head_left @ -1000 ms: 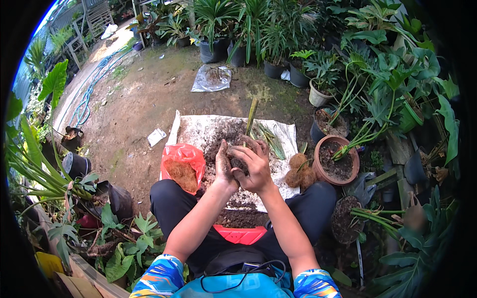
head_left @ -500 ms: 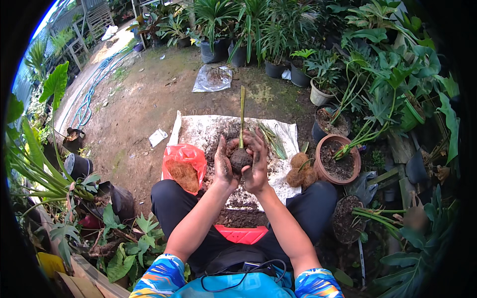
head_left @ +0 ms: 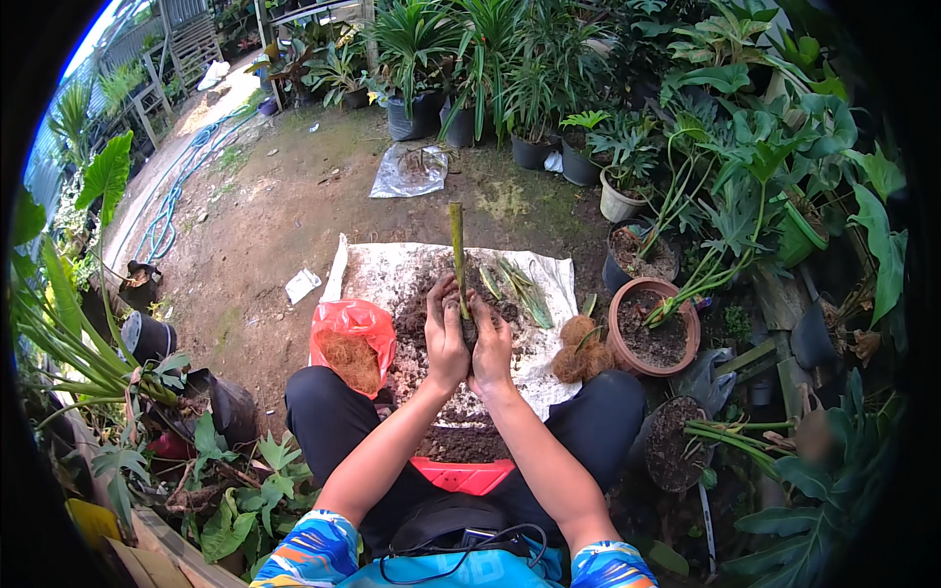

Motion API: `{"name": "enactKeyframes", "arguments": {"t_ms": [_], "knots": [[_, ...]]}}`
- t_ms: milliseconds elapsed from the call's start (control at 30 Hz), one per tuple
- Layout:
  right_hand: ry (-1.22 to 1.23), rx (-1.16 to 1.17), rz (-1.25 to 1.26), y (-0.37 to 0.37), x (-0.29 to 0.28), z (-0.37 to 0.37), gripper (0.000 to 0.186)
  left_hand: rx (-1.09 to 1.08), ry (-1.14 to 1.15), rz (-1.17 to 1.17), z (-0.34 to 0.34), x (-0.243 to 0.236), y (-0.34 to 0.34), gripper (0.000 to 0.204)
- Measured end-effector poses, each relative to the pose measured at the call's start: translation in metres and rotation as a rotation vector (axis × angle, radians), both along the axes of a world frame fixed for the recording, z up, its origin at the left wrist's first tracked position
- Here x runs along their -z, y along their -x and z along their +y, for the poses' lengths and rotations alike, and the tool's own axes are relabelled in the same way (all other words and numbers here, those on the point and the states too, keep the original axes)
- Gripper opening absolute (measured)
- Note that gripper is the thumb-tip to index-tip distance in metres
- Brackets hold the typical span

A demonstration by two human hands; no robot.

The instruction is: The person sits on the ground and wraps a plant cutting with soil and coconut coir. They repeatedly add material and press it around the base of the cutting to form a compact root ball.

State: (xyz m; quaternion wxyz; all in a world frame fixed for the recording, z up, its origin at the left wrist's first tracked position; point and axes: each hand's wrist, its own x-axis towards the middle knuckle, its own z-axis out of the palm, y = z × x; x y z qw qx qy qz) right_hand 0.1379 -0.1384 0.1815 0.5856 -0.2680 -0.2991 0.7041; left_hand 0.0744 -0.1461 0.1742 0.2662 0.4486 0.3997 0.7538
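My left hand (head_left: 446,338) and my right hand (head_left: 490,343) are cupped together around a ball of dark soil, which they now almost wholly hide. Out of the top of the ball rises a green plant cutting (head_left: 458,235), a stiff narrow leaf or stem standing nearly upright. Soil smears both hands. Under them lies a white sheet (head_left: 554,284) strewn with loose soil. Cut green leaf pieces (head_left: 527,294) rest on it to the right of my hands. A red plastic bag (head_left: 384,323) of brown coconut fibre (head_left: 350,359) stands on the left.
Balls of coconut fibre (head_left: 578,361) sit by my right knee, beside a terracotta-coloured pot (head_left: 616,338). Close before me is a red tray (head_left: 461,474) with soil. Potted plants line the right and back; a clear plastic sheet (head_left: 407,174) and a blue hose (head_left: 162,225) lie on the ground.
My hands have closed tighter around the soil ball, hiding most of it. They and the cutting sit slightly lower in view, and the whole view has shifted a little.
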Motion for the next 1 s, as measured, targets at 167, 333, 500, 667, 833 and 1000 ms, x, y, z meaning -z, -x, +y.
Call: {"name": "enactKeyframes", "arguments": {"t_ms": [167,333,500,667,833,1000], "knots": [[-0.201,-0.066,-0.017,0.0,0.005,-0.004,0.029,0.032,0.0,-0.062,-0.005,-0.002,0.004,0.034],[-0.225,-0.033,-0.058,0.001,0.004,-0.005,0.028,0.091,0.031,-0.118,-0.004,-0.002,0.007,0.032],[-0.26,-0.149,-0.062,-0.009,0.004,-0.002,0.034,0.072,0.046,-0.116,-0.004,-0.004,0.008,0.031],[-0.283,-0.09,-0.113,-0.004,0.001,0.001,0.028,0.039,0.055,-0.051,-0.003,-0.003,0.008,0.034],[-0.273,-0.119,-0.063,-0.002,0.0,-0.002,0.024,0.115,-0.064,-0.171,-0.005,0.005,0.007,0.045],[-0.35,-0.113,-0.161,-0.004,-0.002,0.004,0.019,0.139,-0.023,-0.136,-0.004,0.003,0.011,0.058]]}}
